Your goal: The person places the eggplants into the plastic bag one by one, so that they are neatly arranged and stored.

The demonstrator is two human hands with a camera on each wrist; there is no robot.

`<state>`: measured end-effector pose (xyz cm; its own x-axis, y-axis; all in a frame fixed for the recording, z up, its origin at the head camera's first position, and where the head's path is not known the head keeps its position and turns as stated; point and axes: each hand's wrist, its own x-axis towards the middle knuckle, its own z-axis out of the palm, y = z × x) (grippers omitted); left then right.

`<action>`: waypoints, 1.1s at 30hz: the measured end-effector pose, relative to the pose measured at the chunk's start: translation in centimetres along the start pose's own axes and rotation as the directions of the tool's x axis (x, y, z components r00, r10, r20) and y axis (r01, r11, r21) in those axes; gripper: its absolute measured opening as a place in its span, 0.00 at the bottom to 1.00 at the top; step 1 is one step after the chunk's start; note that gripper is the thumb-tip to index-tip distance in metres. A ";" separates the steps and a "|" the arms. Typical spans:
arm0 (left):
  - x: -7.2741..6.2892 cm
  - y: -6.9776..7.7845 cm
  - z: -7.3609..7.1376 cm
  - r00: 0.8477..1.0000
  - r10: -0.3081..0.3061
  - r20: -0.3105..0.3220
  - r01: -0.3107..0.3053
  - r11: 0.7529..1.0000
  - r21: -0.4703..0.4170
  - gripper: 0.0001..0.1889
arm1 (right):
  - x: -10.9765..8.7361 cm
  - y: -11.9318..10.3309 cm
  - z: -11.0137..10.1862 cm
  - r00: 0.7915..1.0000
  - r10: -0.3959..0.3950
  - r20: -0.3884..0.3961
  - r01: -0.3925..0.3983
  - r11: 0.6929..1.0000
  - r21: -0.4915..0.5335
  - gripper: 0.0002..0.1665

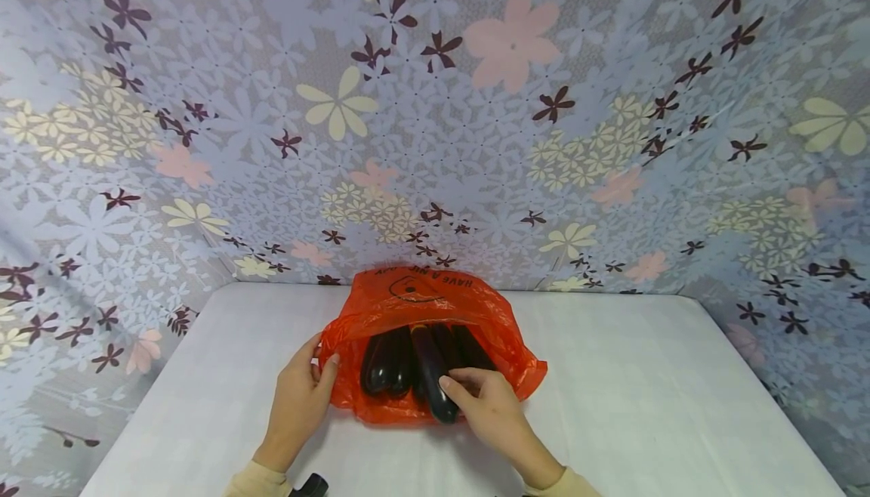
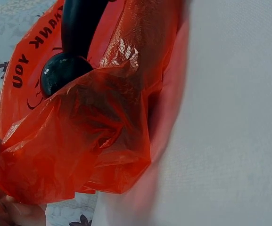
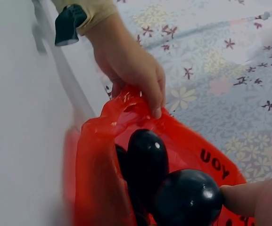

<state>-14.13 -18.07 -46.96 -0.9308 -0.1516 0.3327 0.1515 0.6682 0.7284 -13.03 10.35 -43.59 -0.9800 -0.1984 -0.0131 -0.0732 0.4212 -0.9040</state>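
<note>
A red plastic bag (image 1: 435, 304) with black lettering and a smiling face lies on the table, its mouth toward me. Several dark, glossy eggplants (image 1: 385, 365) are inside it. My left hand (image 1: 299, 399) pinches the left edge of the bag's mouth between thumb and fingers, holding it raised. With my right hand (image 1: 491, 410) I grip one long eggplant (image 1: 428, 361) near its rounded end, which sticks out over the lower rim. Its stem end still lies within the bag. In the right wrist view, my thumb (image 3: 246, 195) presses against the held eggplant (image 3: 190, 195).
A white cloth (image 1: 632, 376) covers the table around the bag. Behind and at both sides hangs a floral curtain (image 1: 435, 142). Near my left sleeve (image 1: 258, 480) there is a small black object (image 1: 314, 485).
</note>
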 end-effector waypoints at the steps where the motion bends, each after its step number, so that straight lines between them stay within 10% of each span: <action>1: 0.0 0.0 0.0 1.000 0.000 0.001 0.000 1.000 0.002 0.24 | 0.1 0.0 0.1 1.000 -0.002 -0.005 0.002 1.000 -0.009 0.23; 33: -0.2 0.2 0.1 1.000 -0.008 0.004 0.008 1.000 -0.003 0.23 | 3.9 0.4 2.8 0.993 0.007 -0.119 -0.020 0.994 -0.105 0.25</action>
<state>-13.94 -17.80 -46.94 -0.9333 -0.1537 0.3246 0.1454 0.6649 0.7326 -16.32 7.27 -45.21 -0.9956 -0.0884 0.0313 -0.0726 0.5157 -0.8537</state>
